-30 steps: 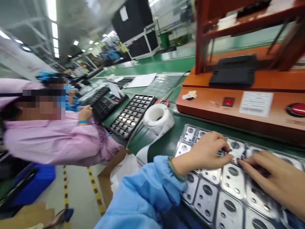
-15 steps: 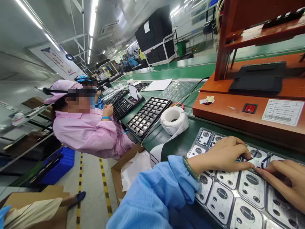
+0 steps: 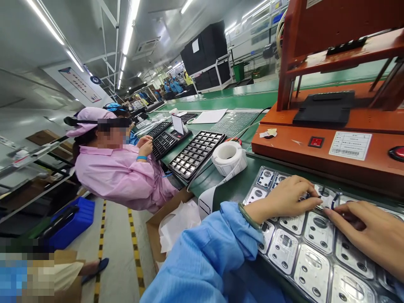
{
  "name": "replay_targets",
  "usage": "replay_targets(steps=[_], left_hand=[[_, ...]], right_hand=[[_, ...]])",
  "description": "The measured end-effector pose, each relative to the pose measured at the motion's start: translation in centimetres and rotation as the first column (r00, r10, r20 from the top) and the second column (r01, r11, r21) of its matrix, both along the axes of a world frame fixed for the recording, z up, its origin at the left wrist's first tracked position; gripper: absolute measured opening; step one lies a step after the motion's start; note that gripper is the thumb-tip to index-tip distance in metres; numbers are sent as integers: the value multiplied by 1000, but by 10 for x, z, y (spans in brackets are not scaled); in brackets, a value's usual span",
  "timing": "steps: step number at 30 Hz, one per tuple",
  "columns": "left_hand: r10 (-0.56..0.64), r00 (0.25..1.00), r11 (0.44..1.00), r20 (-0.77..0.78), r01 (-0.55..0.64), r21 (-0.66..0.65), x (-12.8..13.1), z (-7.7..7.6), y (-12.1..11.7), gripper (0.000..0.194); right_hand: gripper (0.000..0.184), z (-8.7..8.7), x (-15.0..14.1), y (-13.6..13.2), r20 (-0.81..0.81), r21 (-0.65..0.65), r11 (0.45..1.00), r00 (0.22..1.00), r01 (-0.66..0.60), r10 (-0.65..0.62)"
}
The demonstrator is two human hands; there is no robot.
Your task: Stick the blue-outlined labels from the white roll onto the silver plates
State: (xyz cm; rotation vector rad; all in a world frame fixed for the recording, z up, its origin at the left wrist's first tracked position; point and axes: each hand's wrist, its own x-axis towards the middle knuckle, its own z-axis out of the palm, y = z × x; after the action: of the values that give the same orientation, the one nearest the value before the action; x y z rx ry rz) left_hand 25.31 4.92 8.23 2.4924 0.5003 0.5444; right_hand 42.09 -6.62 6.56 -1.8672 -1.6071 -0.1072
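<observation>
A clear plastic tray of several silvery parts with round holes lies on the green bench in front of me. My left hand, in a light blue sleeve with a green bangle, rests on the tray's far rows, its fingertips pressed on a part. My right hand comes in from the right, fingers curled and pinched at a small dark ring-shaped piece between the two hands. Whether the right fingers actually hold that piece is unclear.
An orange press machine with a red switch and a black pad stands just behind the tray. A white tape roll and black compartment trays lie to the left. A person in pink works at the adjoining seat; a cardboard box stands below.
The view swung up and steadied. Both hands stayed on the tray's far rows, the right fingertips closing toward the left hand at the small dark ring.
</observation>
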Motion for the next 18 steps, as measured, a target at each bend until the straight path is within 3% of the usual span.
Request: replay_targets(steps=[3,7,10,14,18], left_hand=[[20,993,997,116,-11,-76,-2,0,-3,13],[79,969,977,235,-27,-213,-4,2,-8,14],[126,937,949,326,-18,-316,-3,3,-13,15],[178,897,852,406,66,-520,-1,4,-18,16],[216,895,774,391,88,-627,0,5,-20,20]], right_hand=[[35,10,-8,-7,5,-12,999,999,-34,34],[34,20,-20,-12,193,257,964,981,-69,18],[23,21,-24,-11,246,314,942,969,-115,36],[17,20,-24,-10,185,308,940,979,-146,91],[12,27,-21,-7,305,282,942,948,-183,93]])
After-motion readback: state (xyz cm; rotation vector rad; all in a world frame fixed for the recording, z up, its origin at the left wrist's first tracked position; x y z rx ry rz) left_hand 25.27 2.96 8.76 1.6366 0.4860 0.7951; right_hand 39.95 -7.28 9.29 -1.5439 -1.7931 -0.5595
